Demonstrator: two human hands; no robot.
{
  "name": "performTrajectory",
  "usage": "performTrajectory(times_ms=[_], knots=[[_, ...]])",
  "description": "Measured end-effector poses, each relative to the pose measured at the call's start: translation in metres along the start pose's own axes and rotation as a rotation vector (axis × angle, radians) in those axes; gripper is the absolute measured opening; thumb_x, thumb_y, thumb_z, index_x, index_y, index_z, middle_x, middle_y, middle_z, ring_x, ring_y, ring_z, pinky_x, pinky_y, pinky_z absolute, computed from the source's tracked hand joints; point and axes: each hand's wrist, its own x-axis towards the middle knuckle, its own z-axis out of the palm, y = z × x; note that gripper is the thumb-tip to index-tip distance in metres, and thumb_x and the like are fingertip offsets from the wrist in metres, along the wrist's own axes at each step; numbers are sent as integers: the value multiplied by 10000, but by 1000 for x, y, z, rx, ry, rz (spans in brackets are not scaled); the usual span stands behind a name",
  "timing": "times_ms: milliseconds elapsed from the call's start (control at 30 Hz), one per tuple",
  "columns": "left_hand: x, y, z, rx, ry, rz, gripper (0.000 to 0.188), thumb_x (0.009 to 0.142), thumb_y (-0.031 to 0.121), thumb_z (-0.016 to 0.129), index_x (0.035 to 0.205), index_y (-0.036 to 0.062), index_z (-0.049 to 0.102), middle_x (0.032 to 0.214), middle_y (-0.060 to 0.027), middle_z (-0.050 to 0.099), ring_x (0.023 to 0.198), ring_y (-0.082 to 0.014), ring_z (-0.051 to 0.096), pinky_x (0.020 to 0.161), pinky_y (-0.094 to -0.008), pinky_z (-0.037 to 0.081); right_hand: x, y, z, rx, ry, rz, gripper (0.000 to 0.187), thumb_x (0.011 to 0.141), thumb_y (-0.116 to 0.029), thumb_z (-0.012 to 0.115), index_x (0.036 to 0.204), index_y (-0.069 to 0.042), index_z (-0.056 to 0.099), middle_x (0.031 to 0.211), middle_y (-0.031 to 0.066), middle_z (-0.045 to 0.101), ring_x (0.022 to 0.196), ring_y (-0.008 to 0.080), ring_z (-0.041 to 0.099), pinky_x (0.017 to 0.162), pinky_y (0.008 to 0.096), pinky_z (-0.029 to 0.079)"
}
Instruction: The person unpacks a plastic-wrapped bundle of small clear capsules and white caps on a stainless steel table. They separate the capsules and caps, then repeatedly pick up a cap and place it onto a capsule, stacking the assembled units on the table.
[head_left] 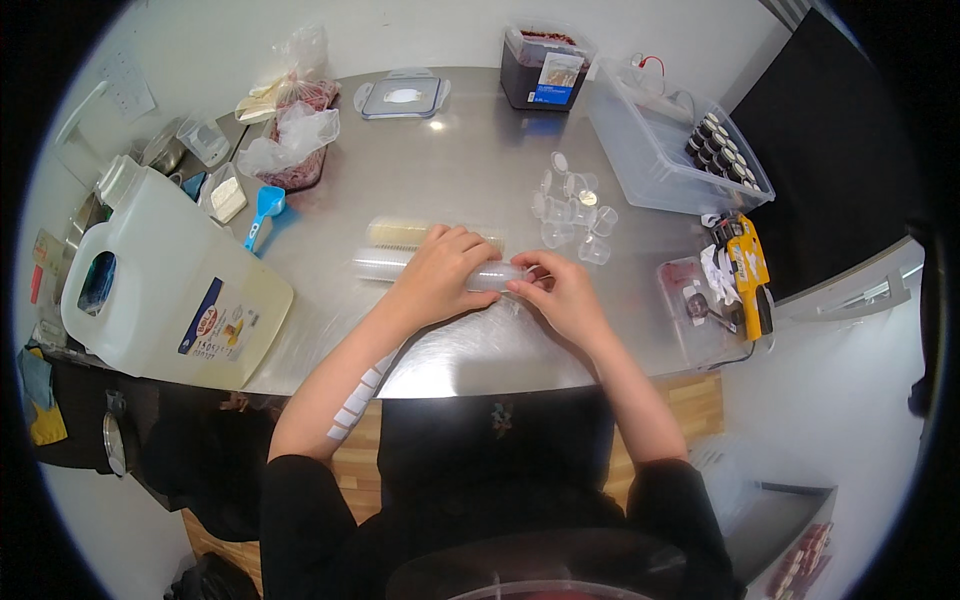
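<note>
A long nested stack of small clear plastic cups lies sideways on the steel table in front of me. My left hand is wrapped over its middle, fingers closed on it. At the stack's right end, my right hand pinches the end cup between thumb and fingers; its palm side is hidden. Just behind lies a second long clear stack with a beige tint, partly covered by my left hand. Beyond my right hand, several loose clear cups sit in a loose group, some tipped over.
Left stands a large jug of pale liquid, near a blue scoop and a bagged tub. At the back are a lid and dark tub. Right are a bin with small jars and a yellow tool.
</note>
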Motion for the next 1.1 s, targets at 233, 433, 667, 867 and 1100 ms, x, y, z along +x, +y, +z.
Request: performTrajectory(times_ms=[233, 433, 667, 867, 1100], knots=[[0, -3, -2, 57, -14, -19, 438, 637, 200, 830, 1018, 70, 658, 1025, -87, 644, 985, -267, 585, 917, -379, 419, -1, 3, -10, -173, 83, -85, 339, 828, -153, 740, 1140, -46, 663, 1031, 135, 665, 788, 238, 635, 757, 329, 525], [0, -2, -8, 70, -3, -50, 449, 654, 192, 814, 1053, 66, 649, 1051, -101, 633, 1004, -272, 576, 921, -381, 419, 6, -5, -19, -347, 105, -110, 322, 846, -157, 707, 1147, -51, 661, 1146, 144, 660, 903, 332, 647, 809, 394, 540], [0, -1, -7, 57, -22, -37, 416, 676, 194, 790, 1043, 62, 644, 1033, -101, 633, 999, -272, 577, 910, -380, 413, 6, -3, -10, -461, 300, -232, 238, 870, -138, 654, 1095, -63, 667, 1088, 123, 661, 923, 324, 653, 794, 417, 524], [0, 0, -6, 50, 4, -28, 414, 680, 196, 792, 1037, 64, 630, 1017, -98, 632, 990, -274, 576, 911, -383, 411, -6, 5, -13, -530, 382, -364, 174, 854, -124, 654, 1018, -68, 667, 1099, 125, 637, 949, 319, 633, 800, 409, 518], [0, 1, -4, 41, -13, -39, 416, 699, 198, 792, 1053, 73, 612, 1020, -96, 632, 991, -277, 573, 918, -386, 408, -12, 25, -45, -739, 557, -116, 235, 820, -133, 675, 1041, -55, 695, 1142, 132, 626, 1102, 335, 548, 911, 427, 478]])
